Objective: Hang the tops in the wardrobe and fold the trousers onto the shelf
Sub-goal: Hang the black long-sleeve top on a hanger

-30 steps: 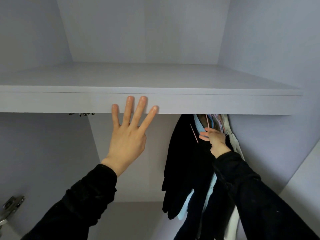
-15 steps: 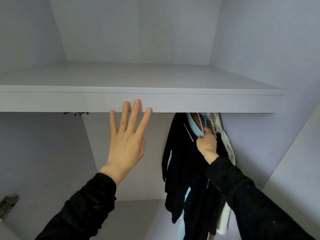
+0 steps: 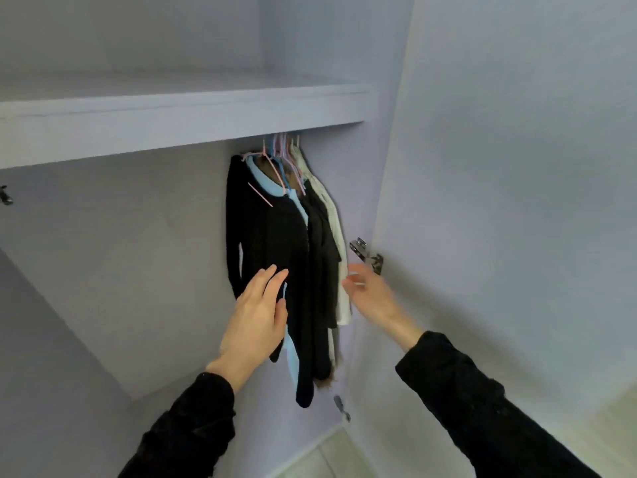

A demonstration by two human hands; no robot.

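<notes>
The tops [image 3: 275, 236] hang long and straight down at the right end of the wardrobe, under the shelf [image 3: 172, 129]; the left hand [image 3: 256, 317] lies flat on the black one, fingers loosely spread. The right hand [image 3: 370, 293] is open and blurred just beside the white top, holding nothing; both hands are equally near.

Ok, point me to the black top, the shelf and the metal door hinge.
black top [image 3: 275, 229]: head view, on its chest.
shelf [image 3: 172, 129]: head view, on its front edge.
door hinge [image 3: 367, 258]: head view, on its metal arm.
</notes>
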